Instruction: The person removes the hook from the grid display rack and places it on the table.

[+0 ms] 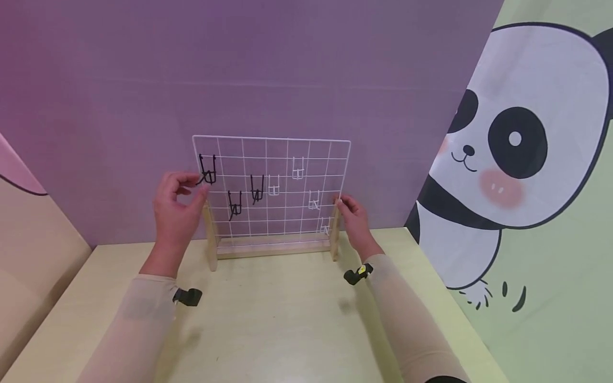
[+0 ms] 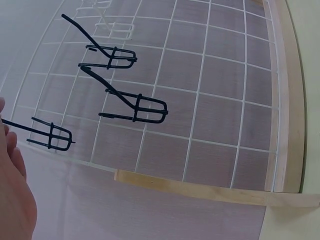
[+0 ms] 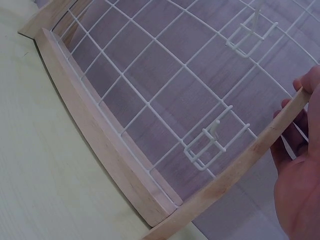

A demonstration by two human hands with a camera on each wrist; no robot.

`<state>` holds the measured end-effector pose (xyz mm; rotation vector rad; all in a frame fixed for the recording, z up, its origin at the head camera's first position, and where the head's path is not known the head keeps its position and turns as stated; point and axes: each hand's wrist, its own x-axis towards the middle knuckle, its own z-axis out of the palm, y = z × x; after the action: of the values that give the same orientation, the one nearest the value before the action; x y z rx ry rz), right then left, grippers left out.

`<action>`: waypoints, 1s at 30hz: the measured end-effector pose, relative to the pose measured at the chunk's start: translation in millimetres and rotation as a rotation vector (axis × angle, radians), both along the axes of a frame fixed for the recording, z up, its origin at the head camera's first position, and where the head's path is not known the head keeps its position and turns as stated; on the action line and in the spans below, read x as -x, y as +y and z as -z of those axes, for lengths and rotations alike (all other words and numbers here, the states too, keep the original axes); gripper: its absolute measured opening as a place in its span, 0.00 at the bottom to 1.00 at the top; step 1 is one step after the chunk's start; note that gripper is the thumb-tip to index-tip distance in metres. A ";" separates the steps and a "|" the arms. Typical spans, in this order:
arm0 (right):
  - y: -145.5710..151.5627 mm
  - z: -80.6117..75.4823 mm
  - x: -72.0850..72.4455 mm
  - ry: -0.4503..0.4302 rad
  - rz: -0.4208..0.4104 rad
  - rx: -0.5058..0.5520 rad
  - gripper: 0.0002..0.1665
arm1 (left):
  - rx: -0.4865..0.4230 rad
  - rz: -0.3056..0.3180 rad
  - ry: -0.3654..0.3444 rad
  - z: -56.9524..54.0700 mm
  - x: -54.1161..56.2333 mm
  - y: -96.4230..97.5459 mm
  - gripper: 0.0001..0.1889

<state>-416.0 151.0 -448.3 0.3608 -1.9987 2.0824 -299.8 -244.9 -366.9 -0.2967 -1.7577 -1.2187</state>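
A white wire grid rack point(image 1: 271, 138) stands upright in a wooden base point(image 1: 273, 248) on the table. My left hand point(image 1: 174, 210) is at the grid's left edge, thumb and fingers pinching the prong of the upper black hook point(image 1: 209, 176). That prong runs into the fingers in the left wrist view. Two more black hooks point(image 1: 235, 208) point(image 1: 257, 194) hang nearer the middle. On the opposite side my right hand point(image 1: 355, 218) grips the upper part of the right wooden post point(image 3: 250, 155), its thumb in front and fingers partly hidden behind.
Several white hooks point(image 1: 298, 174) hang on the grid's right half. The left wooden post point(image 1: 210, 239) ends below my left hand. A purple backdrop point(image 1: 268, 64) rises behind the light wooden table point(image 1: 278, 319). A panda-printed panel point(image 1: 517, 143) flanks the right side.
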 end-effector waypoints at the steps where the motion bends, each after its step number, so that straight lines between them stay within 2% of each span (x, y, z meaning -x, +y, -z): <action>1: 0.0 0.2 0.4 -0.001 -0.001 0.002 0.20 | -0.006 -0.007 0.015 0.0 0.7 0.6 0.11; 6: 0.0 0.8 0.6 -0.006 -0.012 0.000 0.20 | -0.012 -0.050 0.041 -0.3 0.9 0.9 0.05; 11: -0.4 -0.3 -1.8 -0.014 -0.008 -0.009 0.21 | -0.029 -0.066 0.049 -0.6 0.5 -0.8 0.05; 15: 1.1 1.0 -1.5 -0.022 -0.005 -0.006 0.21 | -0.016 -0.115 0.079 -2.3 -0.9 0.7 0.05; 19: 2.8 3.2 0.4 -0.023 -0.008 0.006 0.21 | 0.003 -0.150 0.125 -7.4 -4.0 3.5 0.06; 30: 0.7 2.8 -0.4 -0.004 -0.009 0.007 0.21 | 0.006 -0.157 0.175 -26.6 -0.6 1.0 0.06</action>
<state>-415.6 151.7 -451.1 0.3648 -1.9948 2.0969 -299.1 -243.9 -340.3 -0.2560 -1.6024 -1.0433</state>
